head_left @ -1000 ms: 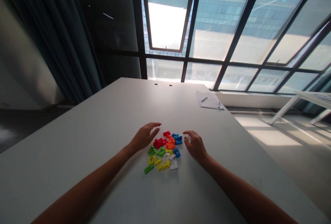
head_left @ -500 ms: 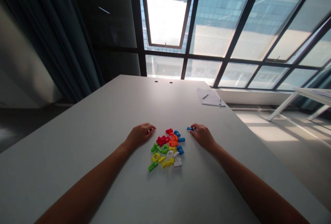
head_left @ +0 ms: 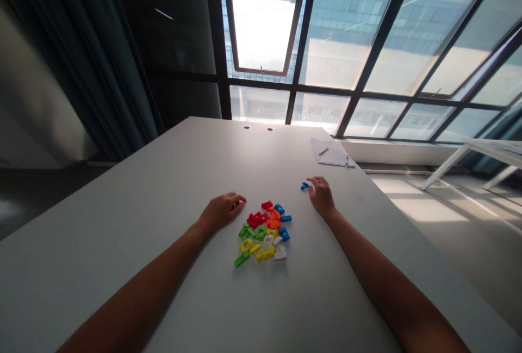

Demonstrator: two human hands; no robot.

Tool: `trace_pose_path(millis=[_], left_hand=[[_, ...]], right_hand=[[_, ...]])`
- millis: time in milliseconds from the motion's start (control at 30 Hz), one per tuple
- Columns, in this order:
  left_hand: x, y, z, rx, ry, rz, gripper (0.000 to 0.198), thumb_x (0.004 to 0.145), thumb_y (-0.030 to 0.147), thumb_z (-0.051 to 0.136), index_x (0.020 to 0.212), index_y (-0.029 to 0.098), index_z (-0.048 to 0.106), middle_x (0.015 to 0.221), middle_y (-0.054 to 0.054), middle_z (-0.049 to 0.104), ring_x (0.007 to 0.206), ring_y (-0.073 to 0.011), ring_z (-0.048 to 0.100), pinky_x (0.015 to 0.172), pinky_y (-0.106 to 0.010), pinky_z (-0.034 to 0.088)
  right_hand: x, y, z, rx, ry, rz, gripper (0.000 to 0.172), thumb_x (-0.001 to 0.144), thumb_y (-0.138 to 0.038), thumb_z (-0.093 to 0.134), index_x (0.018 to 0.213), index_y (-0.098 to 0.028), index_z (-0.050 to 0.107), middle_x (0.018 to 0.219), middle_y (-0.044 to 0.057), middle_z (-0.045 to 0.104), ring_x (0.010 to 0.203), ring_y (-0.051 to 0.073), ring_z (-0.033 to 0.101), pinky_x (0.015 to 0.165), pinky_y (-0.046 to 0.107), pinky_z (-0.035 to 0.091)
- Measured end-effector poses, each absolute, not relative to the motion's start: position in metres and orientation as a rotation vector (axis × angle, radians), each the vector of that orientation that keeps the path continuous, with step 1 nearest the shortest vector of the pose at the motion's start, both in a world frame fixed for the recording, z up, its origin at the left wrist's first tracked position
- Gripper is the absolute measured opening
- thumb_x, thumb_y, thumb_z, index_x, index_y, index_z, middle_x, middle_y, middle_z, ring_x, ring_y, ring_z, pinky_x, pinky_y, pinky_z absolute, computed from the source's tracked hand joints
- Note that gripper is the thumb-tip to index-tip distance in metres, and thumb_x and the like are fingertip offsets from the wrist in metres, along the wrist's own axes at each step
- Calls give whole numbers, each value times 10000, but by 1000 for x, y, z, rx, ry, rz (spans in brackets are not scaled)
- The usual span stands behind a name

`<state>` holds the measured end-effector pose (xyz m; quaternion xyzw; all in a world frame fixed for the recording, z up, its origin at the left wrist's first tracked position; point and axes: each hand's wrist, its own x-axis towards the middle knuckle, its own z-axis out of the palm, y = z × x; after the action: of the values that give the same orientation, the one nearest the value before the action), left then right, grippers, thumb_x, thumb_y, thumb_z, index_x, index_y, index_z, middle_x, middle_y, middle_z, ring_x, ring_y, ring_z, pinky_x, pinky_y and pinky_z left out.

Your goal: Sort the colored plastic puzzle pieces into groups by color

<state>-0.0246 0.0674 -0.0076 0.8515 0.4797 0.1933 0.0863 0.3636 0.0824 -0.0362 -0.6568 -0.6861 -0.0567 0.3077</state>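
Flat plastic puzzle pieces (head_left: 261, 230) in red, orange, blue, green, yellow and white, heaped in a low, loose pile near the middle of a pale grey table (head_left: 122, 266), between both hands. Far left, a dark teal curtain (head_left: 122, 70) hanging beyond the table's corner. Next, the left hand (head_left: 222, 211), palm down on the tabletop, fingers loosely curled, near the pile's left side without touching it; anything tucked beneath them hidden, so no telling whether they pinch something. Beyond the pile's upper right, a lone small blue piece (head_left: 304, 185), lying well apart from the rest. Just right of it, the right hand (head_left: 321, 196), fingers slightly spread and reaching forward, fingertips just beside the blue piece, with no pinch. Farther right, a sheet of white paper (head_left: 331, 153) with a pen (head_left: 323, 151) on it, near the far edge. Risks: a careless sweep of the left knuckles scattering the pile; fingertips nudging the thin blue piece across the smooth surface; glare from the tall window (head_left: 346, 32) hiding white pieces against the pale tabletop.
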Motion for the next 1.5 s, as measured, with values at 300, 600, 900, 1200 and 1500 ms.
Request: trace_pose_path(millis=[300,600,900,1200,1500], left_hand=[[-25,67,-7,2539,1437,570,336,975,427,451,1073,306,748,1004,-4,732,768,-165,666,700,-260,490],[-26,67,-9,2526,1450,577,335,973,424,451,1082,301,742,999,-7,724,767,-160,661,690,-268,469],[-26,67,-10,2526,1452,581,331,976,423,455,1083,299,743,988,-13,720,776,-165,659,696,-272,460],[-26,67,-10,2514,1446,593,305,973,404,473,1076,304,741,998,-2,723,762,-160,656,687,-266,446],[-26,68,-11,2520,1431,615,315,968,406,472,1066,293,749,981,-9,723,741,-156,649,680,-266,454]], right_hand=[[353,65,-30,-1850,-2044,-116,407,958,-215,476,1317,-175,665,1380,124,615,1197,289,561,1047,425,431],[355,65,-33,-1840,-2074,-112,541,975,-223,447,1511,-162,478,1577,106,468,1343,290,501,1110,437,396],[354,67,-33,-1896,-2159,-97,399,1023,-295,438,1360,-206,633,1560,81,497,1358,307,494,1078,476,424],[357,68,-38,-1880,-2145,-94,387,1018,-290,456,1362,-237,626,1558,74,501,1353,303,494,1073,464,421],[360,68,-37,-1703,-2084,-131,364,948,-246,590,1303,-176,631,1204,141,668,1100,283,626,966,425,484]])
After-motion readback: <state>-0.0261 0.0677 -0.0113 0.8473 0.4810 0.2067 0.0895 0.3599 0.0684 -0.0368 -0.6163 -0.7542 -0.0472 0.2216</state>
